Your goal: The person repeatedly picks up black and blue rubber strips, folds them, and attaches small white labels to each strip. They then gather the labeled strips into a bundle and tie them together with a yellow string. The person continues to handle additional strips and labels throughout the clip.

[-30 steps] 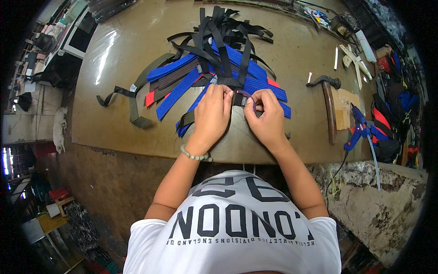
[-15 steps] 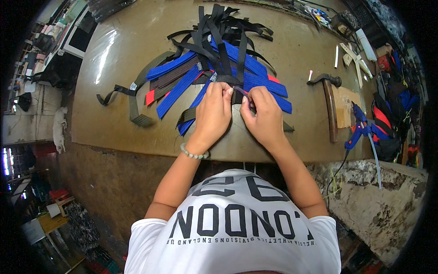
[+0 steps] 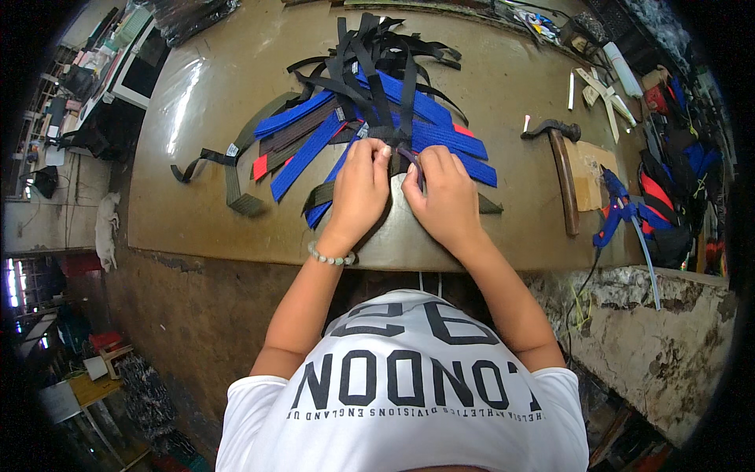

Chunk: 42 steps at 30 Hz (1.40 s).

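Close together over the table, both hands work at the near end of a pile of webbing straps. My left hand (image 3: pixel 361 182), a beaded bracelet (image 3: pixel 330 256) at its wrist, pinches a black strap (image 3: pixel 398 162). My right hand (image 3: pixel 447 193) has its fingers bent around a narrow dark purple strip (image 3: pixel 412 155) that curves beside the black strap. Fingers partly hide both held pieces. Beyond the hands, blue straps (image 3: pixel 307 163) fan out to both sides, with olive and red ones among them. Loose black straps (image 3: pixel 409 86) spread over the top of the pile.
A hammer (image 3: pixel 563 181) lies on the brown table (image 3: pixel 197 212) to the right, beside a piece of cardboard (image 3: pixel 590 173). Further right are a blue glue gun (image 3: pixel 615 208) with its cord and some crossed pale strips (image 3: pixel 605 98). Dark plastic wrapping (image 3: pixel 193 20) sits far left.
My right hand has turned and closed more around the purple strip, whose end now bends down toward its palm. My left hand stays on the black strap. The whole view has shifted slightly.
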Each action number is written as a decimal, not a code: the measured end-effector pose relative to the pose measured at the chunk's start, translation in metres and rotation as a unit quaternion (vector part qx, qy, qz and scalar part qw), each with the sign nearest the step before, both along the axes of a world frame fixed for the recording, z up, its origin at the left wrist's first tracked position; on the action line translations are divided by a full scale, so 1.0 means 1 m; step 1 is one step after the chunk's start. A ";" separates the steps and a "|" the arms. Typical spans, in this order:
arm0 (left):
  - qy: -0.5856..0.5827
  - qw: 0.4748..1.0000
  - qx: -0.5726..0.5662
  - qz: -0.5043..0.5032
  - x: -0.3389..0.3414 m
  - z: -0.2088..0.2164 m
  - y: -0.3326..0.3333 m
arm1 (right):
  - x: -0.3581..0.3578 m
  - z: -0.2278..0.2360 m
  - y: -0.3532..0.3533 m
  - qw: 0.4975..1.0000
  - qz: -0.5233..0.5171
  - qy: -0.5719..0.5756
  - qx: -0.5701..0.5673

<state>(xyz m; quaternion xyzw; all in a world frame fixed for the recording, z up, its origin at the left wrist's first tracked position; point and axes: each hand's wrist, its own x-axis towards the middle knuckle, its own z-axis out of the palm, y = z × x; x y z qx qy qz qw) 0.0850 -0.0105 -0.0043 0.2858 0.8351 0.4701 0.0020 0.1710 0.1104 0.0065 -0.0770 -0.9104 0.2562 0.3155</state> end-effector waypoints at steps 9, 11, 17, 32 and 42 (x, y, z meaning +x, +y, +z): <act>-0.087 0.920 -0.276 -0.265 0.014 0.053 -0.020 | 0.003 0.014 0.028 0.898 0.063 -0.082 -0.429; 0.155 0.976 -0.088 -0.121 0.015 0.044 -0.015 | 0.017 0.026 0.061 0.882 0.102 -0.016 -0.460; 0.229 0.945 -0.172 -0.156 0.009 0.016 -0.013 | 0.057 0.019 0.194 0.948 -0.308 -0.059 -0.058; 0.145 0.961 -0.078 -0.224 -0.026 0.052 -0.017 | 0.035 0.030 0.157 0.962 -0.255 -0.008 -0.098; -0.230 0.968 0.093 -0.038 -0.051 0.009 -0.024 | -0.067 0.001 0.011 0.905 0.115 -0.040 -0.408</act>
